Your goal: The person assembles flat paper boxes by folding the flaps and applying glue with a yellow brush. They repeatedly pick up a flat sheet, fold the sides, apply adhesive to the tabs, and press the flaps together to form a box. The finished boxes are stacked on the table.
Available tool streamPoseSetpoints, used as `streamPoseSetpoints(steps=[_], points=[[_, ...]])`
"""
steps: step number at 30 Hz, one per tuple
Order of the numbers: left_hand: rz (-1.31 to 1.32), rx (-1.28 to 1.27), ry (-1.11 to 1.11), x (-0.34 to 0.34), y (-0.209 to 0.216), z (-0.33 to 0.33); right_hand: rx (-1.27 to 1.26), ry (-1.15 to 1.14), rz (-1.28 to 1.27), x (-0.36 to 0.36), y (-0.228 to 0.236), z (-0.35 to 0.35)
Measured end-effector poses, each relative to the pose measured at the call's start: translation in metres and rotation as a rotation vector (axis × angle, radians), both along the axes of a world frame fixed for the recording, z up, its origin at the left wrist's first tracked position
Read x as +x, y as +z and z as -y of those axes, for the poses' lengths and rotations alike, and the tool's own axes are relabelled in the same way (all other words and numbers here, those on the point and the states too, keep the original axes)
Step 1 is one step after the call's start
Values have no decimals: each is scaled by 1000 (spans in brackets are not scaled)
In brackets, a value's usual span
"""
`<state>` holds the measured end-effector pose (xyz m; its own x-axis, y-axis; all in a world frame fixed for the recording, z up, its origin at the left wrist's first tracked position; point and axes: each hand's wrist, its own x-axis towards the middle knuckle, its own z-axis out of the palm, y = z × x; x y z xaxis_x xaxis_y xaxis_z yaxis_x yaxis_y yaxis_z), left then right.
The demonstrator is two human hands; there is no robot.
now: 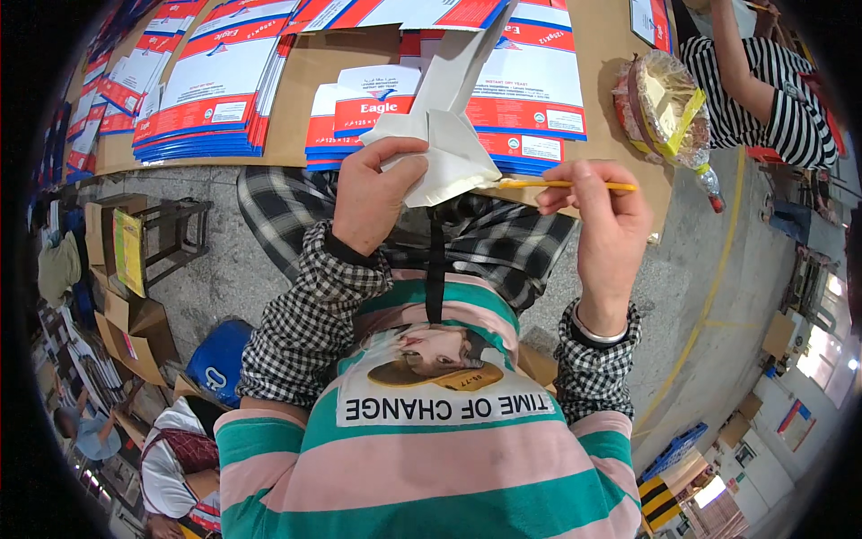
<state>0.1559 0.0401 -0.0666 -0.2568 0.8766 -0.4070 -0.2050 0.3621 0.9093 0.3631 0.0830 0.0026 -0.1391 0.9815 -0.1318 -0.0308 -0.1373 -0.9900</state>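
Note:
Just past the near table edge, a partly folded carton (453, 148) shows its plain white inner side. My left hand (377, 193) is closed on its near left flap, thumb on top. A thin yellow-handled brush (539, 184) lies nearly level in the fingers of my right hand (606, 234). Its tip touches the carton's near right corner. Under and behind the carton sit flat cartons (525, 81) printed red, white and blue.
Stacks of flat cartons (211, 76) cover the table's left side. A plastic-wrapped bowl (628, 112) holding pale paste stands at the right edge, beside a clear bottle (708, 180). A co-worker in a striped shirt (754, 99) sits beyond. Cardboard boxes (135, 328) stand on the left floor.

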Motion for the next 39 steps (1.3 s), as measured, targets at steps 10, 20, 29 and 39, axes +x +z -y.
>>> streamPoseSetpoints(steps=[10,20,29,39], points=[[-23,-4,-39,-3,-1,1,2,-79,-23,-1,-3,0],[-18,-25,-48,-4,-1,0,14,-79,-78,-3,-6,-5],[-23,8,-45,-4,-3,1,33,-85,4,-3,-4,-7],[-3,9,-16,-3,-2,1,29,-35,57,-6,-1,-10]])
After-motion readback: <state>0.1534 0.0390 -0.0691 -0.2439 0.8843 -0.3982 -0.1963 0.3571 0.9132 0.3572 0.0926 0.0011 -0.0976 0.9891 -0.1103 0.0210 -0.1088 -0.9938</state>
